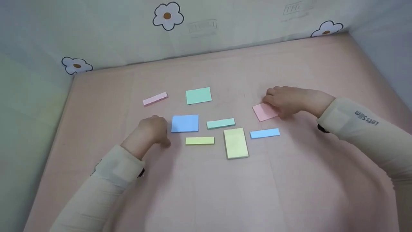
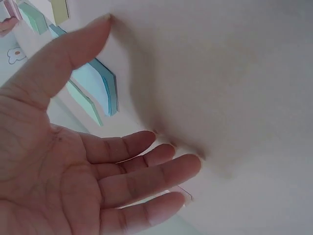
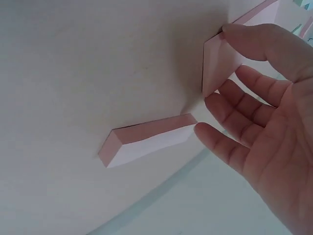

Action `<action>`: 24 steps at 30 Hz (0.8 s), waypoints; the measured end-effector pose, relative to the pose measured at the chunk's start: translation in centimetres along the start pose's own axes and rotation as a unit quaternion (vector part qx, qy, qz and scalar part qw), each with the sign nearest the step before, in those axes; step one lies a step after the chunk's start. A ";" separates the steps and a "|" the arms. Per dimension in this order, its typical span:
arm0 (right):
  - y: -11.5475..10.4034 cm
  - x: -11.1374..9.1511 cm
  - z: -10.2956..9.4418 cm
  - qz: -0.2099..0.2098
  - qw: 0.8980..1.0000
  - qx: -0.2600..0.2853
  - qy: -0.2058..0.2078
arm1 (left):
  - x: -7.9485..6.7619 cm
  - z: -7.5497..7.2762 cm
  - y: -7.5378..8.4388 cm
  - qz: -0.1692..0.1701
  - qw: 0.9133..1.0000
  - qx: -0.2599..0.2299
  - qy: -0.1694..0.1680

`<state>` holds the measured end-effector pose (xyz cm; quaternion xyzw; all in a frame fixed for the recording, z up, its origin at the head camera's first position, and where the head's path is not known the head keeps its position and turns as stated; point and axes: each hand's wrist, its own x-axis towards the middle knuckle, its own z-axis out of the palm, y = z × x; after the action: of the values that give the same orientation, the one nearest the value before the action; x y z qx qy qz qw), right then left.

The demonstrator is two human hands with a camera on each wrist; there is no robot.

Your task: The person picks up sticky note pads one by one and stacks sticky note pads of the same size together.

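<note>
In the head view, my left hand is just left of a blue sticky note pad. The left wrist view shows its fingers apart and loosely bent, with nothing between them. On the right, my right hand holds a pink sticky note pad by its edges. From the right wrist, the thumb is on one edge of this pink pad, fingers at the opposite side. Close to one fingertip lies a narrow pink strip pad, which the hand hides in the head view.
Between the hands lie a yellow pad, a green strip, a yellow strip and a blue strip. Farther back are a green pad and another pink strip. Pale fabric walls border the pink table surface.
</note>
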<state>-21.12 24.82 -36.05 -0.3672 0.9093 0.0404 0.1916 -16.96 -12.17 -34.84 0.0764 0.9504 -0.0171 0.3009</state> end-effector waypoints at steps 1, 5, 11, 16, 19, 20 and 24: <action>0.0 0.2 -0.1 -0.014 1.000 -0.013 0.003 | 0.0 0.1 0.0 0.007 1.000 -0.007 0.011; -0.3 1.2 -0.4 -0.064 0.996 -0.056 0.024 | 0.4 0.5 0.8 0.047 0.995 -0.036 0.078; -0.6 2.3 -0.5 -0.120 0.986 -0.100 0.058 | 1.8 0.9 2.1 0.099 0.987 -0.031 0.123; -1.5 2.3 -0.5 -0.077 0.995 -0.041 0.052 | 2.3 0.8 2.3 0.102 0.986 -0.042 0.127; -2.7 2.2 -0.6 0.008 0.999 0.034 0.031 | 2.4 0.6 2.4 0.098 0.985 -0.039 0.136; -3.1 2.2 -0.5 0.035 0.998 0.048 0.023 | 2.4 0.6 2.5 0.098 0.985 -0.035 0.138; -4.3 2.3 -0.5 0.098 0.994 0.045 -0.002 | 2.3 0.3 3.0 0.097 0.984 0.021 0.145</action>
<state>-19.83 20.10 -36.17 -0.2670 0.9414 0.0187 0.2053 -18.11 -8.91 -36.38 0.1766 0.9714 0.0034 0.1587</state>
